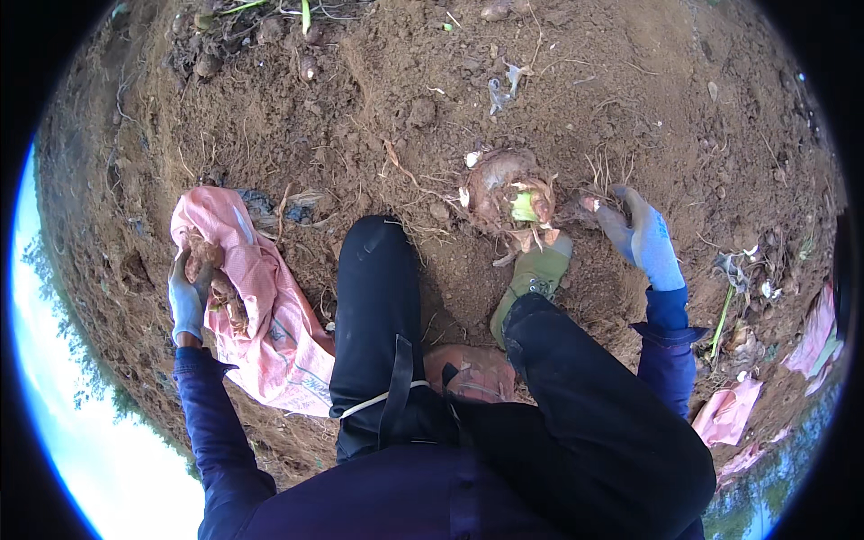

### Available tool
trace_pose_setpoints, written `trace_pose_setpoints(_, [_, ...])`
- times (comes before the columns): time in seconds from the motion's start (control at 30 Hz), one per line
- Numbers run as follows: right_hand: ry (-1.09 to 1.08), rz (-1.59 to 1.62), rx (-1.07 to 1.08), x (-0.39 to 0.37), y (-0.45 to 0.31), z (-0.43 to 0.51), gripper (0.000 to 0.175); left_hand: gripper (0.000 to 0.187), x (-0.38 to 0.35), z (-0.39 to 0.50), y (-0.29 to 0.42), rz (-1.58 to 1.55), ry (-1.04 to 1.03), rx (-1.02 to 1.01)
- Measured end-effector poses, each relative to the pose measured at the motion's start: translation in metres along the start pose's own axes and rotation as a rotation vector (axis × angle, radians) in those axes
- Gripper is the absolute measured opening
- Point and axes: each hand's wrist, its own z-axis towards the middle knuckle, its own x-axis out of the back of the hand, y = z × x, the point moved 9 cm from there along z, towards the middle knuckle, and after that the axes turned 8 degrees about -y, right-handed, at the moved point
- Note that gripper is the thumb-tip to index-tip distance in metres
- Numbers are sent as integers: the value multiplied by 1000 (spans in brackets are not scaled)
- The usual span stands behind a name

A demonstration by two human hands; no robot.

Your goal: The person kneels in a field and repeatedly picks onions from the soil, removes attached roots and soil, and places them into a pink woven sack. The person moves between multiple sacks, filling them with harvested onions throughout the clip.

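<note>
My left hand (189, 291), in a light blue and grey work glove, is at the mouth of a pink woven sack (260, 297) on the left. Its fingers curl around a brown, soil-covered root tuber (201, 253), with more tubers (228, 304) beside it in the sack's opening. My right hand (631, 229), gloved alike, is near the soil with thumb and fingers apart, beside a small pink-tipped tuber (590, 203). Between the hands, a large brown corm with a cut green stem (523, 206) rests on the ground, just beyond the green shoe (540, 270).
Loose brown soil (405, 88) with roots surrounds me. Clear plastic scraps (506, 88) lie ahead; small corms (208, 64) are heaped at upper left. Plant debris (742, 337) and pink sack pieces (729, 412) lie at right. A pink thing (472, 371) is between my legs.
</note>
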Motion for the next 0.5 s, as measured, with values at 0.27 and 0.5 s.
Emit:
trace_pose_setpoints(0.27, [149,-17,19,17,14,-6,50,45,-101,-37,159,-12,-46,-206])
trace_pose_setpoints(0.5, [518,860,-134,70,-25,-31,58,41,-184,-46,276,-430,-250,-211])
